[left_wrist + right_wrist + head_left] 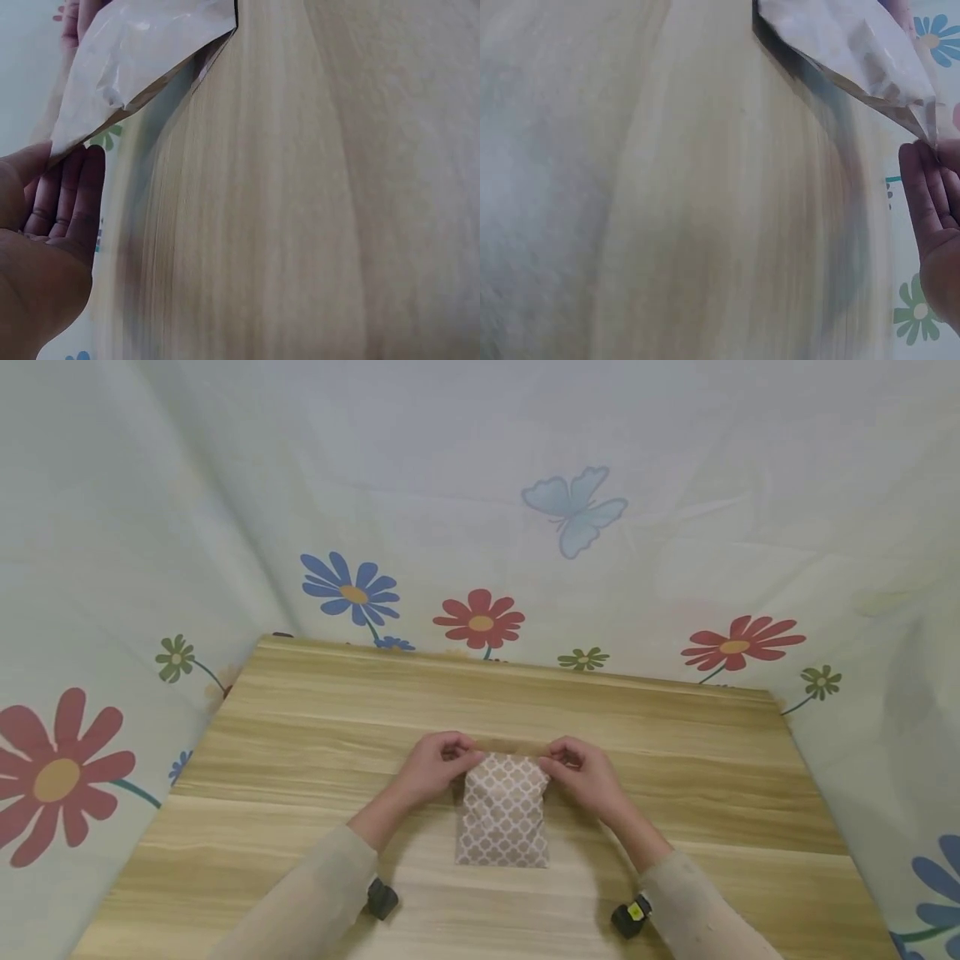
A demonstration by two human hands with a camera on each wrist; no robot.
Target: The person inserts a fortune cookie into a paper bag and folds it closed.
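A small paper bag (504,814) with a tan and white lattice pattern is held over the middle of the wooden table, its far end raised. My left hand (442,764) pinches the far left corner between thumb and fingers. At the far right corner, my right hand (587,774) pinches the bag the same way. In the left wrist view, the thumb of the left hand (52,225) presses the bag's corner (142,56) against the fingers. The right wrist view has the right hand (939,202) gripping the opposite corner of the bag (855,52). Whatever the bag contains is hidden.
The wood-grain table (315,710) extends around the bag on all sides. A pale curtain (450,460) printed with flowers and a butterfly hangs behind the table and along both sides. Black wrist cameras sit under the left sleeve (322,877) and the right sleeve (697,902).
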